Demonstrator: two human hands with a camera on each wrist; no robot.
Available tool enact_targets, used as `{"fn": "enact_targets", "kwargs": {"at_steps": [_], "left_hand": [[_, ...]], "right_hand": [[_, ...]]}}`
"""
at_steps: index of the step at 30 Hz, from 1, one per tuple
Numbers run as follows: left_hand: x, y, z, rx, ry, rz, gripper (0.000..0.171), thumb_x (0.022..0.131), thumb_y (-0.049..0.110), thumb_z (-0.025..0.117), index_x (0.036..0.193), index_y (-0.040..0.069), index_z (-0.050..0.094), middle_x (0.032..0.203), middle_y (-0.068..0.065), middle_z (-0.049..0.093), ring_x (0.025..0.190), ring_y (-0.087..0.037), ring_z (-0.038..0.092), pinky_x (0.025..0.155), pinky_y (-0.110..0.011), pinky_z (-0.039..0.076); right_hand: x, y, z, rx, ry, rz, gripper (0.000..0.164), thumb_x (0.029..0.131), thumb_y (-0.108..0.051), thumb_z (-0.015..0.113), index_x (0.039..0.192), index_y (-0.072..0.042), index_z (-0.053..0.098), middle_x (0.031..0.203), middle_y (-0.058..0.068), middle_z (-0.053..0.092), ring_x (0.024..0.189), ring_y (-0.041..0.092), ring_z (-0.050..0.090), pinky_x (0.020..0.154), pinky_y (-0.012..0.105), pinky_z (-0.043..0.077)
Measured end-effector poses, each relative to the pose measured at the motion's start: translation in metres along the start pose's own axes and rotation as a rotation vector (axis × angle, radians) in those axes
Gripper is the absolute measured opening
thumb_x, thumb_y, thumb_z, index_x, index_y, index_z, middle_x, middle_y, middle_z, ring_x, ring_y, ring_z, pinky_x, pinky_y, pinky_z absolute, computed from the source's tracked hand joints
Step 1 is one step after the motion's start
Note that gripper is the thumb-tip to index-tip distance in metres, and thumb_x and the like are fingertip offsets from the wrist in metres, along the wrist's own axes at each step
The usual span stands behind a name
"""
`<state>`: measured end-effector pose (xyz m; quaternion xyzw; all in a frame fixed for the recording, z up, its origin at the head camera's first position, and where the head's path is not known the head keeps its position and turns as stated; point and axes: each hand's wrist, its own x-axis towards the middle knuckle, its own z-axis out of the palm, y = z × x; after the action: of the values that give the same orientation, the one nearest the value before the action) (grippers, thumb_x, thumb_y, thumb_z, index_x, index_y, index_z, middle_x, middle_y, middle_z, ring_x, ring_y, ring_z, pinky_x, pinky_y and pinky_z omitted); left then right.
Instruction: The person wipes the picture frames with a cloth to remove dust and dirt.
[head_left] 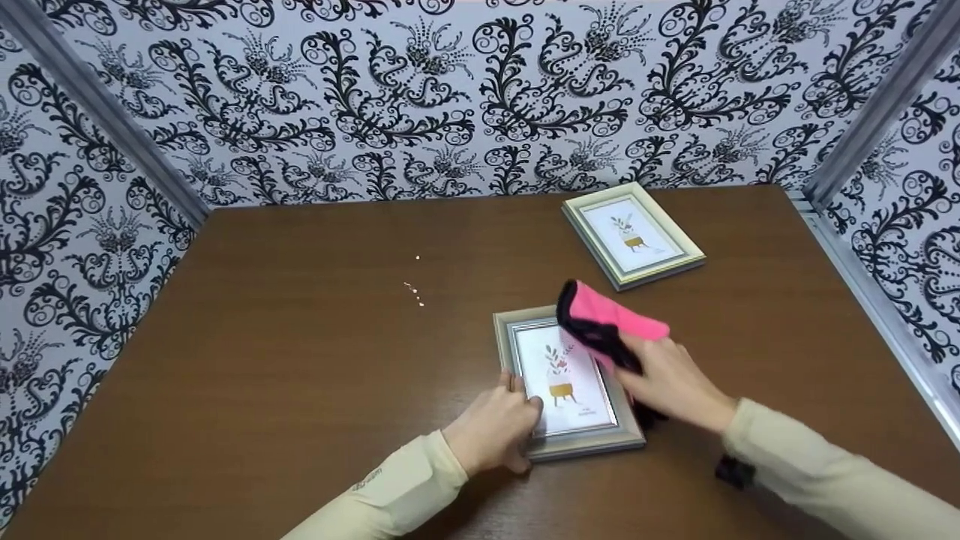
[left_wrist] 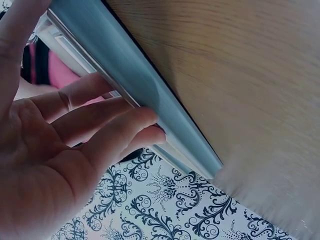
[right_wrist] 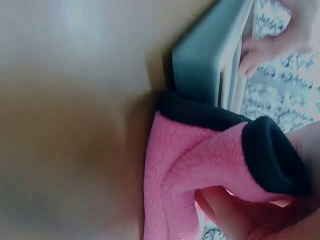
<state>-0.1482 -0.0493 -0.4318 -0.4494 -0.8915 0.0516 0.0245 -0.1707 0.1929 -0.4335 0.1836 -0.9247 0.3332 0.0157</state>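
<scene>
A picture frame (head_left: 626, 431) with pale, silvery moulding lies flat, face up, on a brown wood-grain worktop (head_left: 300, 337), right of its middle and toward the near edge. Inside is a print (head_left: 564, 382) of a leafy plant in a mustard pot. The frame looks stiff and fairly light; its smooth moulding may slide a little on the wood, and the front, if glazed, would be fragile and smudge easily. The outer rim seems the safest place to take hold, away from the print.

The left hand (head_left: 495, 420) does just that: its grip is narrow, fingers bent over the left rail near the frame's near left corner, as the left wrist view also shows.

A pink cloth (head_left: 611, 311) with black edging, plush and limp, is bunched over the frame's far right corner and right rail. The right hand (head_left: 667, 379) holds it, grip closed around the folds. Being soft, the cloth should bend readily along the moulding.

Farther out, a second frame (head_left: 686, 259), cream-coloured, lies face up and tilted by the worktop's far edge, toward the far right corner. Small white specks (head_left: 415, 291) dot the wood left of both frames.
</scene>
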Motion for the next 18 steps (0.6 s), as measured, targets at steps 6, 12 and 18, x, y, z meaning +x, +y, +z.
{"fn": "enact_targets", "kwargs": {"at_steps": [6,12,18], "left_hand": [[-0.001,0.001,-0.001,0.0,-0.048,-0.011,0.055,0.055,0.045,0.078,0.087,0.005,0.059,0.104,-0.03,0.056,0.1,-0.044,0.052,0.078,-0.037,0.048],[-0.003,0.003,-0.001,0.026,-0.039,-0.017,0.053,0.056,0.045,0.077,0.086,0.006,0.058,0.106,-0.031,0.055,0.1,-0.043,0.052,0.072,-0.034,0.05],[-0.005,0.002,0.001,0.059,0.009,0.003,0.05,0.054,0.046,0.077,0.081,0.009,0.056,0.099,-0.027,0.057,0.099,-0.042,0.053,0.073,-0.034,0.05]], "right_hand": [[0.037,0.008,0.001,-0.033,-0.013,0.033,0.026,0.077,-0.007,0.058,0.103,-0.005,0.057,0.075,0.005,0.057,0.049,0.011,0.05,0.042,0.026,0.043],[0.053,0.007,0.005,-0.168,0.045,-0.021,0.012,0.073,-0.008,0.059,0.085,-0.007,0.055,0.07,0.005,0.054,0.054,0.018,0.048,0.046,0.032,0.04],[0.054,-0.012,0.018,-0.353,0.06,-0.039,0.017,0.069,-0.01,0.067,0.081,-0.002,0.059,0.079,0.01,0.057,0.06,0.025,0.054,0.049,0.041,0.046]]}}
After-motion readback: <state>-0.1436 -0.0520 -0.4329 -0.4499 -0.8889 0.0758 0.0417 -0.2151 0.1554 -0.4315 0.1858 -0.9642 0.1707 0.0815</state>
